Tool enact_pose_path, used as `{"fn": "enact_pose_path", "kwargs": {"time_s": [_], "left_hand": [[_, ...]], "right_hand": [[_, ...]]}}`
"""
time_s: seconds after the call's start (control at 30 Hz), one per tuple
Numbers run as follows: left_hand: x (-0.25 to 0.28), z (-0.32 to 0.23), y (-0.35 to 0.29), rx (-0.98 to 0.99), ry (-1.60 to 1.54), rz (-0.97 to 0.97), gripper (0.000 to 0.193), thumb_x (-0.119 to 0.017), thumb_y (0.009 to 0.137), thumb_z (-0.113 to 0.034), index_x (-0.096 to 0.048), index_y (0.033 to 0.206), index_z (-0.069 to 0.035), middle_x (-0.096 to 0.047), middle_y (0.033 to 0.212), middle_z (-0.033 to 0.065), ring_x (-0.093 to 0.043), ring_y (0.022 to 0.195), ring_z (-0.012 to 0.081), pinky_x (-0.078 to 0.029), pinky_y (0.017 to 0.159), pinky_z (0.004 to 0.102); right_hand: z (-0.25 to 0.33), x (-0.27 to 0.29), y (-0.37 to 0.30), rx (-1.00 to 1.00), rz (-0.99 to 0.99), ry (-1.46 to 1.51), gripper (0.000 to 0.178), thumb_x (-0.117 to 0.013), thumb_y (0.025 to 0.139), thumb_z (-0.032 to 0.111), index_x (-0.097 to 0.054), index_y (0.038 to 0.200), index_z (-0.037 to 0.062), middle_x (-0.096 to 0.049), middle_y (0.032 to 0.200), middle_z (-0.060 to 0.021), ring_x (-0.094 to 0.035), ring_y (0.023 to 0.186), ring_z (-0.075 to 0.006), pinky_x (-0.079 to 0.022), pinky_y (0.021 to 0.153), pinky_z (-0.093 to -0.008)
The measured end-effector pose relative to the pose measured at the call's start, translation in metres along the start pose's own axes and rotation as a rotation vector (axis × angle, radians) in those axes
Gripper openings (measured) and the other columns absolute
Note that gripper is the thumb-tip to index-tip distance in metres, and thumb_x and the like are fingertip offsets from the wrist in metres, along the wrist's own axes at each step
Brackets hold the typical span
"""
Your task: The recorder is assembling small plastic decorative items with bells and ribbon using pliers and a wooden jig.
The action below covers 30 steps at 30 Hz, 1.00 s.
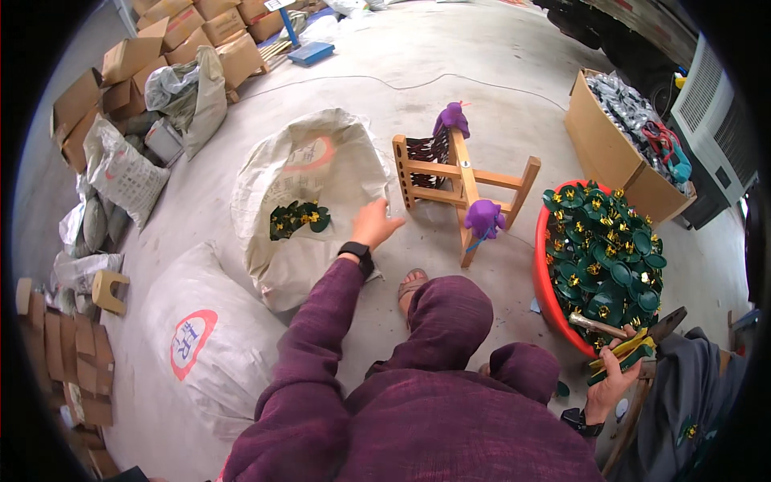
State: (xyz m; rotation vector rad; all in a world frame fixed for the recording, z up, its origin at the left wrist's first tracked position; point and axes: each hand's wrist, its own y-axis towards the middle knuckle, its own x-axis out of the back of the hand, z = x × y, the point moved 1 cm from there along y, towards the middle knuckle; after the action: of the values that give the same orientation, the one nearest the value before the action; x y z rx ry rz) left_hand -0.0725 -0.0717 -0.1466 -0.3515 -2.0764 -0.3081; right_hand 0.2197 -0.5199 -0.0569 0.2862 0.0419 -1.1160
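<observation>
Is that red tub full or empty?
Full. The red tub has green pieces heaped right up to its rim.

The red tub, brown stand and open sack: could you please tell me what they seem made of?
Red tub: probably plastic, smooth, with an evenly coloured, rounded rim. Brown stand: likely wood, natural-toned, judging by its squared tan bars. Open sack: apparently woven plastic, dull off-white, with stiff creases, though the weave is unclear.
</observation>
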Motion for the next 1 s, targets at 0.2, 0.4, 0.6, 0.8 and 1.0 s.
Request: {"fn": "enact_pose_path", "kwargs": {"time_s": [0.2, 0.4, 0.6, 0.8, 1.0], "left_hand": [[-0.007, 0.058, -0.065, -0.100, 0.587, 0.178, 0.048, -0.072, 0.074, -0.036, -0.061, 0.108, -0.004, -0.066, 0.105, 0.0181, -0.062, 0.104, 0.0321, -0.048, 0.088, 0.0433], [0.031, 0.121, -0.005, -0.011, 0.463, -0.196, 0.016, -0.057, 0.079, -0.015, -0.066, 0.091, -0.009, -0.066, 0.083, 0.0152, -0.063, 0.074, 0.0355, -0.051, 0.066, 0.0463], [0.202, 0.108, 0.032, -0.101, 0.082, -0.756, 0.012, -0.055, 0.088, -0.015, -0.056, 0.079, -0.007, -0.054, 0.067, 0.0061, -0.052, 0.059, 0.0169, -0.042, 0.053, 0.0389], [0.149, 0.064, -0.038, -0.043, 0.020, -0.521, 0.013, -0.057, 0.076, -0.014, -0.064, 0.086, -0.010, -0.064, 0.083, 0.0196, -0.060, 0.079, 0.0409, -0.048, 0.068, 0.0479], [0.114, 0.062, -0.042, -0.017, -0.134, 0.229, 0.050, -0.069, 0.079, -0.039, -0.064, 0.118, -0.008, -0.068, 0.096, 0.0176, -0.066, 0.089, 0.0297, -0.050, 0.077, 0.0392]], "right_hand": [[-0.011, -0.019, 0.009, -0.033, 0.002, 0.019, 0.062, -0.058, 0.072, -0.013, -0.047, 0.131, -0.0006, -0.053, 0.129, -0.0083, -0.056, 0.094, -0.0129, -0.049, 0.077, -0.0238], [-0.016, -0.029, 0.016, -0.021, 0.012, 0.020, 0.061, -0.059, 0.072, -0.012, -0.049, 0.131, 0.0008, -0.054, 0.128, -0.0080, -0.056, 0.094, -0.0131, -0.049, 0.078, -0.0245], [-0.012, -0.007, 0.019, -0.080, 0.019, -0.098, 0.061, -0.060, 0.075, -0.006, -0.048, 0.134, 0.0039, -0.054, 0.112, -0.0039, -0.052, 0.097, -0.0131, -0.043, 0.085, -0.0268], [-0.016, -0.016, 0.024, -0.103, 0.073, -0.086, 0.052, -0.062, 0.077, -0.006, -0.051, 0.128, 0.0015, -0.057, 0.105, -0.0074, -0.054, 0.090, -0.0157, -0.046, 0.077, -0.0289], [-0.014, -0.014, 0.021, -0.024, 0.064, -0.055, 0.061, -0.062, 0.074, -0.006, -0.048, 0.134, 0.0005, -0.055, 0.102, -0.0035, -0.054, 0.093, -0.0122, -0.045, 0.081, -0.0248]]}}
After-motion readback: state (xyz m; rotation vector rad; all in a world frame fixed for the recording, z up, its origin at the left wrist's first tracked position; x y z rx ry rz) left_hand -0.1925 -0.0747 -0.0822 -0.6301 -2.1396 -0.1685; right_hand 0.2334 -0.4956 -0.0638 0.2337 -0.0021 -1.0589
